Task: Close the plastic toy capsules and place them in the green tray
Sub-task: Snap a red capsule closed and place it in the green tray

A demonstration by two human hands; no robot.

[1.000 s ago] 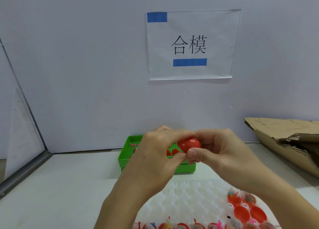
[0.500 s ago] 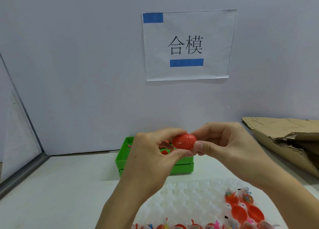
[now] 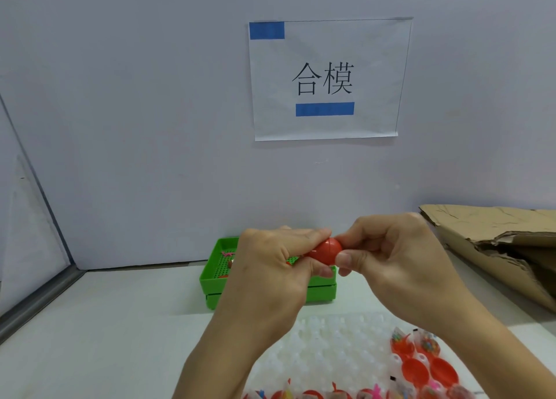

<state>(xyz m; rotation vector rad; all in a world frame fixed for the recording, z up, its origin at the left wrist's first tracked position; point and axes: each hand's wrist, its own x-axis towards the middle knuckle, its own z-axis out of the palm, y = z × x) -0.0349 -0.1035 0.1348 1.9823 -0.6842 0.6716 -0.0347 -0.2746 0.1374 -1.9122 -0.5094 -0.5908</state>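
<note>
A red plastic capsule [image 3: 326, 250] is held in the air between both hands, its two halves joined with a seam showing. My left hand [image 3: 276, 266] grips its left end with thumb and fingers; my right hand [image 3: 391, 254] pinches its right end. Behind and below them the green tray [image 3: 210, 278] stands against the wall, mostly hidden by my left hand, with a few small red pieces inside. Open red capsule halves [image 3: 427, 371] with small toys sit in the white dimpled holder [image 3: 331, 347] at the front.
A torn cardboard box [image 3: 496, 242] lies at the right against the wall. A paper sign [image 3: 328, 79] hangs on the wall above. A metal rail [image 3: 39, 299] borders the white table on the left.
Both hands have kept hold of the red capsule and shifted slightly; the capsule now sits a little lower between them and its halves look pressed together.
</note>
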